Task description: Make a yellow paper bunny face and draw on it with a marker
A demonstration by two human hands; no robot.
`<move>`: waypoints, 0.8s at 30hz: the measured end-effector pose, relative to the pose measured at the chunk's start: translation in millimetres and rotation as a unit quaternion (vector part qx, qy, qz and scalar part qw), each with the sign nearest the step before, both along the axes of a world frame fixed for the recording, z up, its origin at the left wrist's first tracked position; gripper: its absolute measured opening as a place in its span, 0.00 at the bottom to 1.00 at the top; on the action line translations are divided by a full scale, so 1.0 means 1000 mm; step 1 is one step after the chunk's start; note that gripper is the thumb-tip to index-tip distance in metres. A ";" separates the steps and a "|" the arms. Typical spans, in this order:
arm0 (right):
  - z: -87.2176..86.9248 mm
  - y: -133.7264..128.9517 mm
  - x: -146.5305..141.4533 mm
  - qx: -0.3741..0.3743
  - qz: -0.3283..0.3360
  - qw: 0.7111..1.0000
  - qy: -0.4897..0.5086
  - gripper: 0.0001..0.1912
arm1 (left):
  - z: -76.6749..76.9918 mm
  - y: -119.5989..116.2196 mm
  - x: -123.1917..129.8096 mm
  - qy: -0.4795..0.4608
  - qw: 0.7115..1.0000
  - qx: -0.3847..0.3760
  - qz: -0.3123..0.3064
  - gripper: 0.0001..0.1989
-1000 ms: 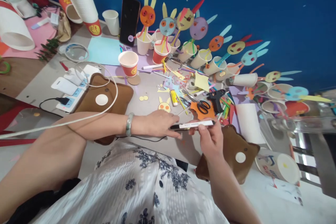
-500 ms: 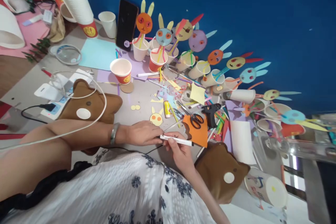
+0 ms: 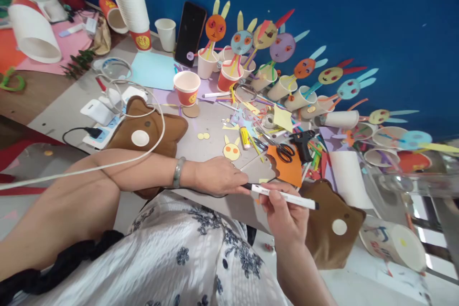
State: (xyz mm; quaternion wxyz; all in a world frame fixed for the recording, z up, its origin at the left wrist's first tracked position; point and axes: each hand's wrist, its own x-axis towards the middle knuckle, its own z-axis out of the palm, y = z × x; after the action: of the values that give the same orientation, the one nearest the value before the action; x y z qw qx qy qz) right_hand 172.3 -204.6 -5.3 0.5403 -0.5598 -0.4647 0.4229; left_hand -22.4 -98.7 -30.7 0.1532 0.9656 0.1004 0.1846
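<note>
My right hand (image 3: 287, 217), right of lower centre in the frame, grips a white marker (image 3: 287, 196), thumb on the near side of the barrel. The marker lies nearly level, its right end slightly lower, with black at both ends. My left hand (image 3: 219, 175), at centre, extends palm down, fingertips at the marker's left black end; I cannot tell whether they pinch it or only touch it. Just above my left hand: a yellow paper rabbit head (image 3: 231, 151) with orange eyes, flat on the grey table (image 3: 193, 147); two small yellow discs (image 3: 203, 136) up and left of it, a yellow tube (image 3: 245, 138) up and right. Right of centre: black-handled scissors (image 3: 286, 153) on orange paper (image 3: 293, 172), black glue gun (image 3: 303, 148) beside them. Brown cushions at centre left (image 3: 161, 129) and lower right (image 3: 328, 244). Upper centre to right: paper rabbit figures (image 3: 215, 27) in cups, against a blue wall (image 3: 340, 0). Phone (image 3: 190, 33) upright, upper centre left.
</note>
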 end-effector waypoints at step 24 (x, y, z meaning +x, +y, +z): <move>0.019 -0.024 -0.016 0.055 -0.197 0.979 -0.009 0.10 | 0.035 -0.002 0.005 0.027 0.984 -0.160 -0.080 0.22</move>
State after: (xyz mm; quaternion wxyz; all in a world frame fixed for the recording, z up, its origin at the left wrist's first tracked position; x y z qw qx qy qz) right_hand 156.6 -228.1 13.6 0.6387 -0.6135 -0.3728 0.2770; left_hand -17.8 -101.0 4.4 0.3169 0.9382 0.0555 0.1276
